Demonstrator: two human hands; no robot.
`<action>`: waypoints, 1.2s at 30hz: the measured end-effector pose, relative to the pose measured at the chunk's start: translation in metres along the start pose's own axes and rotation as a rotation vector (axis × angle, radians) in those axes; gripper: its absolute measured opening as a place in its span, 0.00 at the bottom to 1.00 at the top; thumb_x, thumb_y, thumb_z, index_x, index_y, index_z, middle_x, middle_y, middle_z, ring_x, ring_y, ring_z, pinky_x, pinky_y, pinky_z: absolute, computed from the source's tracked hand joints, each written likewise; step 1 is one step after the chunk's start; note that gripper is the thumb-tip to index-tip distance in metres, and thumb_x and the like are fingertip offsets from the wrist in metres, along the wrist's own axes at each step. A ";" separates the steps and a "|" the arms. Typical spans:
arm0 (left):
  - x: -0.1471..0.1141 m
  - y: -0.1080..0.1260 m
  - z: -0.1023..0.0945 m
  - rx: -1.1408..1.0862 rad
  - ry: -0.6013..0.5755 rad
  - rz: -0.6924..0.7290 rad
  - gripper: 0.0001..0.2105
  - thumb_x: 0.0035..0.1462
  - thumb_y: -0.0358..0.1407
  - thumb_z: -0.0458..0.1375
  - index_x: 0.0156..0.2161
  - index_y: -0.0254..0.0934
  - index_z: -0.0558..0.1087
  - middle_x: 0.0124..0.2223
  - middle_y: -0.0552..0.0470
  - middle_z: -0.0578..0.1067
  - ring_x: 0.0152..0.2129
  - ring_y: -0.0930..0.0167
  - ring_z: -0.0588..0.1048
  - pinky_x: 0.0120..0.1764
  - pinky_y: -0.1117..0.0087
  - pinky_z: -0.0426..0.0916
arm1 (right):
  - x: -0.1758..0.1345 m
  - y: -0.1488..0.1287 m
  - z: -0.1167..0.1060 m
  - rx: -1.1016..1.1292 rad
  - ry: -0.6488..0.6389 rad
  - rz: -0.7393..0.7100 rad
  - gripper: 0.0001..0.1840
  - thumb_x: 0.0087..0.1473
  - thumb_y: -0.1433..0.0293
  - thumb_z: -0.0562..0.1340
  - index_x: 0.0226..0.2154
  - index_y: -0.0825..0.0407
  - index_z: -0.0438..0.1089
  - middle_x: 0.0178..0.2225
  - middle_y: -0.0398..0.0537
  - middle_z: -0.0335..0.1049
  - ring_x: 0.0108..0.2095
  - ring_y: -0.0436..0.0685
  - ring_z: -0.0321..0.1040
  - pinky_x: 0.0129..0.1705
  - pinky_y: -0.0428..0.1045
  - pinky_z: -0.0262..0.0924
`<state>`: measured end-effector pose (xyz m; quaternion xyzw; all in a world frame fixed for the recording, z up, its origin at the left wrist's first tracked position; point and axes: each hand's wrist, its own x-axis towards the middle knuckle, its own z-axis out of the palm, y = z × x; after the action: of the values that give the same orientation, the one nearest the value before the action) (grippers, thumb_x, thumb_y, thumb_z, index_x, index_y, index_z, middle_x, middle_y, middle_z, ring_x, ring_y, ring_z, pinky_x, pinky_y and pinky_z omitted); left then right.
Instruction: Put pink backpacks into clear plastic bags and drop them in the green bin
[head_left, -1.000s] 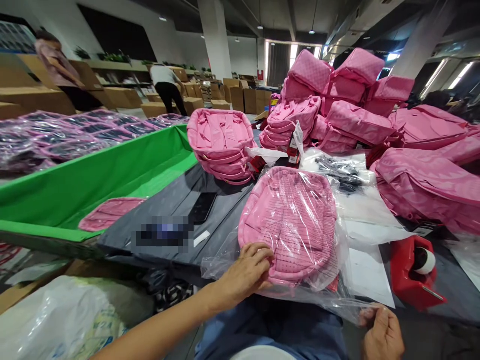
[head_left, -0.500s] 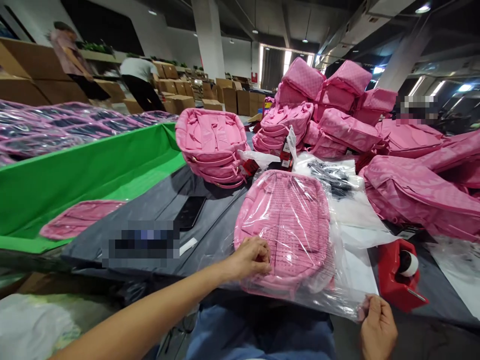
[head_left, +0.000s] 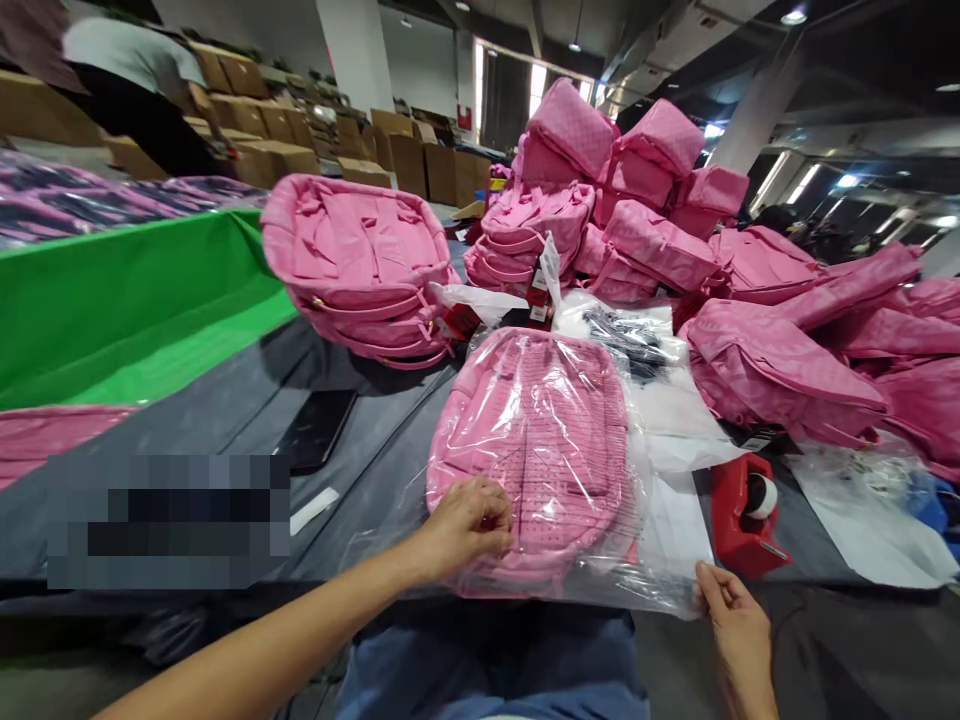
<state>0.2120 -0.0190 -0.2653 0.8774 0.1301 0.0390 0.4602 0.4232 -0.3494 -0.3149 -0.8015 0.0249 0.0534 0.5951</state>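
A pink backpack (head_left: 555, 440) lies on the dark table cover, inside a clear plastic bag (head_left: 637, 585) printed with lines of text. The fingers of my left hand (head_left: 469, 520) are curled in against the lower left of the bagged backpack; whether they pinch any plastic is hidden. Out at the bag's lower right corner, my right hand (head_left: 731, 610) is closed, with the film between thumb and fingers. Just above that hand stands a red tape dispenser (head_left: 739, 520) with a white roll.
Several pink backpacks (head_left: 780, 350) are piled behind and to the right. One more pink backpack (head_left: 360, 265) stands at back left, near a black phone (head_left: 319, 430). A green bin (head_left: 142, 300) borders the left side. A person (head_left: 139, 90) bends near cardboard boxes (head_left: 277, 160).
The view has turned and shifted, so most things sit further left in it. My left hand stays at the backpack's lower left, and my right hand still grips the bag's corner.
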 end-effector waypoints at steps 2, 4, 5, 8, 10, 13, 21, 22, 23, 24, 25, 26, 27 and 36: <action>0.000 0.001 0.000 0.029 -0.006 -0.008 0.11 0.53 0.39 0.64 0.25 0.37 0.70 0.32 0.54 0.75 0.38 0.65 0.69 0.45 0.64 0.55 | 0.008 -0.009 -0.011 -0.037 0.042 -0.022 0.40 0.19 0.38 0.74 0.27 0.54 0.73 0.20 0.43 0.69 0.22 0.53 0.64 0.25 0.49 0.62; 0.000 0.002 -0.001 0.052 -0.006 -0.012 0.11 0.53 0.39 0.62 0.25 0.37 0.69 0.33 0.53 0.75 0.38 0.65 0.70 0.45 0.64 0.56 | 0.020 -0.020 -0.032 -0.077 0.116 -0.064 0.39 0.22 0.39 0.73 0.29 0.53 0.74 0.21 0.44 0.70 0.24 0.55 0.67 0.26 0.50 0.63; 0.000 0.003 -0.002 0.054 -0.011 -0.007 0.11 0.52 0.40 0.61 0.25 0.37 0.69 0.33 0.53 0.75 0.38 0.65 0.70 0.45 0.64 0.56 | 0.028 -0.027 -0.044 -0.099 0.169 -0.091 0.39 0.24 0.39 0.72 0.31 0.52 0.74 0.22 0.44 0.70 0.25 0.56 0.67 0.28 0.51 0.63; 0.001 0.003 -0.003 0.049 -0.051 0.018 0.12 0.53 0.42 0.58 0.25 0.37 0.67 0.32 0.52 0.74 0.36 0.65 0.69 0.44 0.64 0.57 | 0.057 -0.045 -0.078 -0.173 0.323 -0.195 0.37 0.29 0.38 0.69 0.32 0.50 0.73 0.25 0.45 0.70 0.29 0.59 0.68 0.32 0.53 0.62; 0.002 -0.002 -0.001 0.054 -0.058 0.030 0.13 0.54 0.44 0.57 0.24 0.38 0.66 0.31 0.52 0.73 0.35 0.65 0.69 0.42 0.65 0.58 | 0.077 -0.052 -0.093 -0.215 0.336 -0.233 0.35 0.31 0.39 0.69 0.30 0.51 0.72 0.28 0.49 0.72 0.33 0.60 0.68 0.35 0.54 0.62; 0.003 -0.021 0.006 0.066 -0.012 0.060 0.16 0.55 0.48 0.56 0.25 0.39 0.68 0.31 0.52 0.73 0.33 0.65 0.69 0.39 0.66 0.59 | 0.100 -0.052 -0.099 -0.251 0.245 -0.172 0.29 0.41 0.44 0.68 0.31 0.53 0.73 0.31 0.49 0.74 0.34 0.57 0.69 0.35 0.52 0.63; 0.011 -0.043 0.011 0.013 -0.054 0.118 0.21 0.58 0.53 0.55 0.25 0.39 0.68 0.28 0.52 0.72 0.30 0.66 0.68 0.35 0.67 0.60 | 0.114 -0.036 -0.079 -0.272 0.084 0.055 0.15 0.58 0.61 0.68 0.27 0.55 0.74 0.20 0.37 0.67 0.22 0.48 0.61 0.26 0.46 0.55; 0.009 -0.038 0.009 -0.008 -0.055 0.100 0.20 0.57 0.53 0.55 0.25 0.39 0.67 0.28 0.52 0.71 0.30 0.66 0.68 0.35 0.67 0.60 | 0.113 -0.035 -0.078 -0.258 0.094 0.065 0.14 0.57 0.61 0.69 0.27 0.55 0.74 0.19 0.36 0.66 0.20 0.47 0.59 0.25 0.45 0.54; 0.008 -0.031 0.007 -0.029 -0.057 0.081 0.19 0.56 0.51 0.56 0.25 0.39 0.66 0.28 0.52 0.71 0.31 0.66 0.68 0.35 0.67 0.61 | 0.112 -0.035 -0.077 -0.243 0.109 0.076 0.15 0.56 0.61 0.69 0.28 0.55 0.74 0.18 0.35 0.65 0.19 0.47 0.56 0.24 0.46 0.52; 0.006 -0.024 0.004 -0.051 -0.058 0.062 0.18 0.55 0.50 0.57 0.25 0.39 0.66 0.29 0.52 0.71 0.32 0.65 0.68 0.36 0.67 0.61 | 0.111 -0.034 -0.076 -0.226 0.128 0.088 0.15 0.56 0.59 0.68 0.28 0.55 0.74 0.18 0.35 0.64 0.18 0.46 0.55 0.24 0.46 0.51; 0.005 -0.018 0.003 -0.070 -0.058 0.046 0.17 0.54 0.49 0.57 0.25 0.39 0.66 0.30 0.52 0.71 0.33 0.65 0.68 0.38 0.66 0.61 | 0.111 -0.034 -0.074 -0.209 0.148 0.103 0.16 0.54 0.58 0.69 0.28 0.55 0.74 0.17 0.35 0.63 0.17 0.46 0.53 0.23 0.46 0.50; 0.004 -0.013 0.001 -0.085 -0.060 0.034 0.16 0.53 0.49 0.57 0.24 0.39 0.66 0.30 0.52 0.71 0.33 0.65 0.68 0.39 0.65 0.61 | 0.110 -0.033 -0.072 -0.194 0.167 0.116 0.18 0.52 0.56 0.69 0.27 0.55 0.74 0.16 0.35 0.62 0.17 0.46 0.53 0.23 0.46 0.49; 0.002 -0.008 0.000 -0.095 -0.065 0.024 0.15 0.52 0.48 0.57 0.24 0.39 0.66 0.31 0.52 0.71 0.34 0.64 0.69 0.40 0.64 0.61 | 0.110 -0.033 -0.070 -0.181 0.183 0.127 0.20 0.50 0.54 0.69 0.26 0.54 0.73 0.16 0.35 0.62 0.17 0.47 0.53 0.23 0.46 0.50; 0.001 0.003 0.000 0.024 -0.039 -0.034 0.13 0.49 0.47 0.56 0.24 0.40 0.65 0.30 0.51 0.71 0.35 0.63 0.68 0.42 0.63 0.58 | 0.087 -0.047 -0.071 -0.192 0.260 -0.174 0.21 0.36 0.49 0.67 0.22 0.49 0.68 0.24 0.46 0.69 0.30 0.56 0.62 0.33 0.53 0.54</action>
<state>0.2141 -0.0203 -0.2627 0.8810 0.1363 0.0127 0.4529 0.5181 -0.4014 -0.2604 -0.8539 0.0270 -0.1001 0.5101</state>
